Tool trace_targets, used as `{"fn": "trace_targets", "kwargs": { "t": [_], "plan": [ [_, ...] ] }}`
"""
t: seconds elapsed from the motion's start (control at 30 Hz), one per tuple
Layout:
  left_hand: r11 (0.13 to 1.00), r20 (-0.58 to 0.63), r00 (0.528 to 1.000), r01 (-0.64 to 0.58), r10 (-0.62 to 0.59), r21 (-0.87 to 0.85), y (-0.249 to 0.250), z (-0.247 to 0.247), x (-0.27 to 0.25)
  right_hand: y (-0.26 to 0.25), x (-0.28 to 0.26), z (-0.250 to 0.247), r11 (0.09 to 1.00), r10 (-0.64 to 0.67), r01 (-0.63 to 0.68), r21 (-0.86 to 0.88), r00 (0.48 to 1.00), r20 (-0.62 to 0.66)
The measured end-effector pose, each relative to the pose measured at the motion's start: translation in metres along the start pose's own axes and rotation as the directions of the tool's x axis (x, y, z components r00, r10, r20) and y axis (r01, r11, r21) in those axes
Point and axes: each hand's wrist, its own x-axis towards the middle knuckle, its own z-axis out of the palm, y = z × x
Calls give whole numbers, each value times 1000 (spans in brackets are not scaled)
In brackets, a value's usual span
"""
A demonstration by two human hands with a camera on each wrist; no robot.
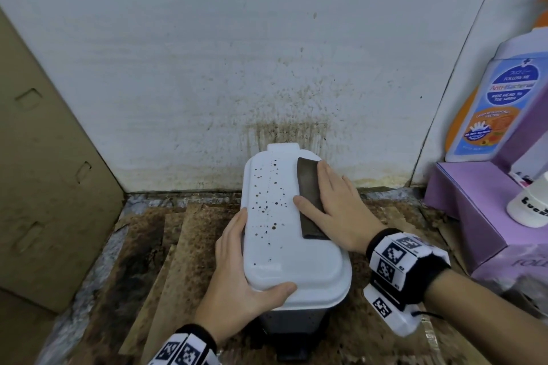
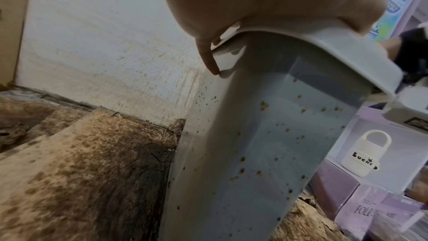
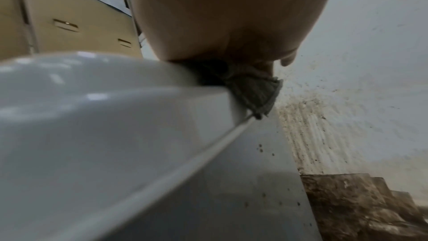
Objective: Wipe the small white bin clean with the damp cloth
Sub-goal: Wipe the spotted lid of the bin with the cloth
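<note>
I see a floor (image 1: 139, 275) of stained, brown-mottled boards. The small white bin (image 1: 296, 275) stands on it near the back edge, against the spattered wall. Purple boxes (image 1: 474, 216) sit along its right edge, a cardboard panel (image 1: 44, 187) along its left.

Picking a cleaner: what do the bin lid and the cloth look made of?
Bin lid: likely glossy moulded plastic, going by its rounded edges and soft highlights. Cloth: dark grey-brown fabric, maybe microfibre; the right wrist view shows a stitched, ribbed edge.
</note>
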Motion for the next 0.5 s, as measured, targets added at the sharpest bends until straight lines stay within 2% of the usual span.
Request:
{"fn": "trace_targets", "kwargs": {
  "t": [0.1,0.27,0.5],
  "plan": [
    [1000,-8,1000,-12,12,14,-2,1,0,-4,-5,6,997,56,-60,-48,994,-94],
    [1000,-22,1000,-22,22,18,-2,2,0,-17,-8,18,981,126,-113,157,990,-71],
    [1000,-27,1000,-14,13,-25,0,3,-1,-28,-43,24,966,114,-91,244,990,-80]
  ]
}}
